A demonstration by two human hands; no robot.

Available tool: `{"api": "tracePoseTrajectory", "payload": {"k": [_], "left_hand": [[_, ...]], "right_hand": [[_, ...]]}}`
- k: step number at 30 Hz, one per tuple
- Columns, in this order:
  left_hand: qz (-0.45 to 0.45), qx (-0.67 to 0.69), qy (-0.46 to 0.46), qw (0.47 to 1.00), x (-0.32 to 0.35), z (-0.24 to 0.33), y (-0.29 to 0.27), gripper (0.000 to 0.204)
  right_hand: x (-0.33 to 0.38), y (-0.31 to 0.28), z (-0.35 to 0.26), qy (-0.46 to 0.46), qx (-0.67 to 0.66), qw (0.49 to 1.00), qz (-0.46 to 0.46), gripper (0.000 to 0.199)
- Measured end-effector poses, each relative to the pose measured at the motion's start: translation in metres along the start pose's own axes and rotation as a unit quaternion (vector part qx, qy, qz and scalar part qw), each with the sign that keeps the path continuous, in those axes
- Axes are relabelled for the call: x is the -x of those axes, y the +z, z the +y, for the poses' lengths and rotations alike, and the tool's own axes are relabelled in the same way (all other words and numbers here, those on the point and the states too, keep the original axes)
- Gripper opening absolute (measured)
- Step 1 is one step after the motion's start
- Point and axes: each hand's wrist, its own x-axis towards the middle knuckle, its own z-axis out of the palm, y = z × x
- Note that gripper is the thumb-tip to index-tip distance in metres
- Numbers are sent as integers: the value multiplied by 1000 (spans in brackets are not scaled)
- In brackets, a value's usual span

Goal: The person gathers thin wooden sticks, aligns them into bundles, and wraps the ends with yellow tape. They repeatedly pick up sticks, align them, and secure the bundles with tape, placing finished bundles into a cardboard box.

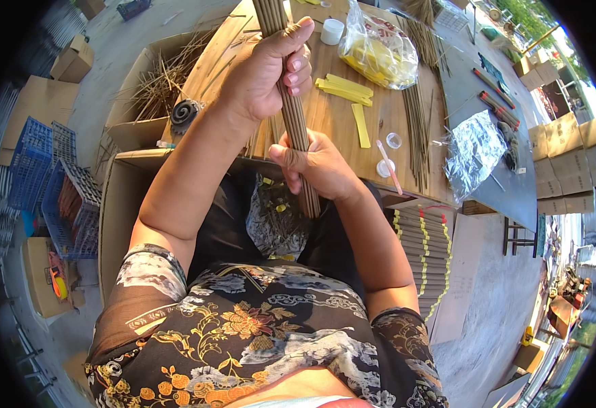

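With your left hand (267,71) and right hand (318,166) both clenched round the stick bundle (296,119) (upright over the table's near edge), any slackened grip could let thin sticks slide out.

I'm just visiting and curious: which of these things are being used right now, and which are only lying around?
In use:
left hand
right hand
bundle of thin brown sticks

Lying about:
yellow paper strips
plastic bag of yellow pieces
foil sheet
blue crates
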Motion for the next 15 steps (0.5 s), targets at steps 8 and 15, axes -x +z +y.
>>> {"api": "tracePoseTrajectory", "payload": {"k": [8, 15], "left_hand": [[221, -46, 8, 974, 48, -39, -5, 21], [191, 39, -15, 981, 66, -31, -2, 31]], "right_hand": [[14, 23, 30, -39, 87, 992, 77, 25], [29, 38, 23, 59, 48, 997, 7, 28]]}}
